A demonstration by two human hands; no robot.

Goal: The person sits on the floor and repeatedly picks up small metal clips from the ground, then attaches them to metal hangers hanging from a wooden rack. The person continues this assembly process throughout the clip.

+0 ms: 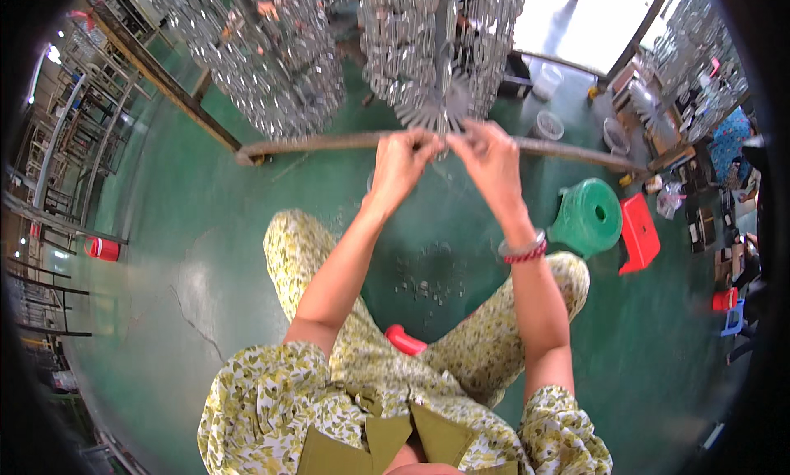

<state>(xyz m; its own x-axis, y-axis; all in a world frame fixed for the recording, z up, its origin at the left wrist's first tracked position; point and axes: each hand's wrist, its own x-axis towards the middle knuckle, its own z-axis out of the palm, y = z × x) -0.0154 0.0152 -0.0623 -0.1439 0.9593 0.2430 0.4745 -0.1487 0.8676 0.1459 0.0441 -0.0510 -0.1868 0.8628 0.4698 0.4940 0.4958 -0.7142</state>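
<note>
Straight ahead hangs a tall chandelier-like piece (399, 43) of many clear, shiny loops. Below it, thin grey blades (436, 111) fan out around a central stem. My left hand (398, 169) and my right hand (494, 166) meet just under this fan, one on each side of the stem's lower end. The fingers of both are pinched together. What lies between the fingertips is too small and partly hidden to make out. On my right wrist are a pale bangle (520, 249) and a red band.
A second hanging cluster (280, 72) is at the left. A wooden beam (329, 143) crosses behind my hands. To the right stand a green stool (586, 216) and a red stool (638, 235), with clear tubs (548, 125) beyond. Small clear pieces (428, 286) lie scattered between my knees.
</note>
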